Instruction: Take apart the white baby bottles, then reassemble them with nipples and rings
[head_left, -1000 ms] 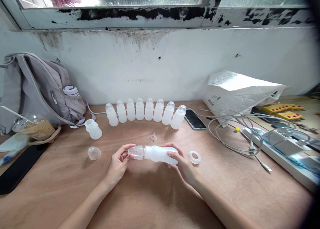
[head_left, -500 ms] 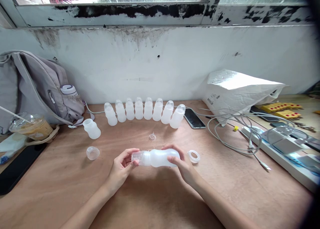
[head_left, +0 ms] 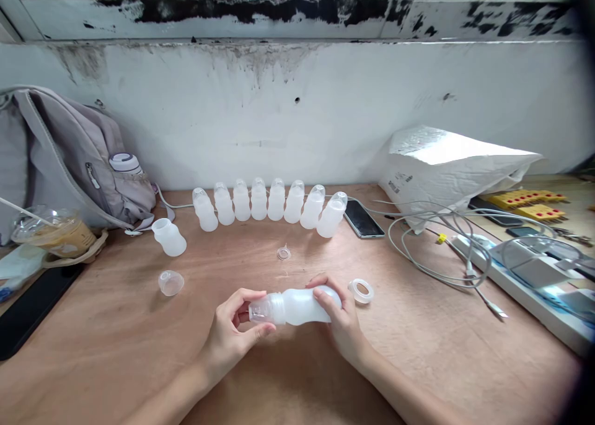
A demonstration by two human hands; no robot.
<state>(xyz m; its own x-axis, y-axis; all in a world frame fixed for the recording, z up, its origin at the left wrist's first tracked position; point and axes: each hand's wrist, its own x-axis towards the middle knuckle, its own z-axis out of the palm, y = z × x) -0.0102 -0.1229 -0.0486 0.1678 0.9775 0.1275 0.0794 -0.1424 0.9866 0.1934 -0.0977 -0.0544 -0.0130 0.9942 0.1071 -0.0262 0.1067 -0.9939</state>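
A frosted white baby bottle (head_left: 304, 306) lies sideways between my hands, its clear cap (head_left: 264, 308) toward the left. My right hand (head_left: 341, 316) is wrapped round the bottle's base. Fingers and thumb of my left hand (head_left: 237, 323) are closed round the capped end. Beyond them a clear teat (head_left: 283, 253) rests on the table. A white collar ring (head_left: 361, 291) lies just right of my right hand. On the left stand an uncapped bottle (head_left: 170, 237) and, nearer me, a loose clear cap (head_left: 171, 283).
Several capped bottles (head_left: 276, 201) stand in a curved row near the wall. A phone (head_left: 364, 219) lies beside them. At right are a white bag (head_left: 446, 171), looped cables (head_left: 427, 251) and a power strip (head_left: 525, 295). A backpack (head_left: 69, 152), iced drink (head_left: 60, 236) and black phone (head_left: 39, 307) occupy the left.
The bottle has come slightly nearer to me. My left hand's thumb has shifted along the cap, and my right hand's grip on the base has changed a little.
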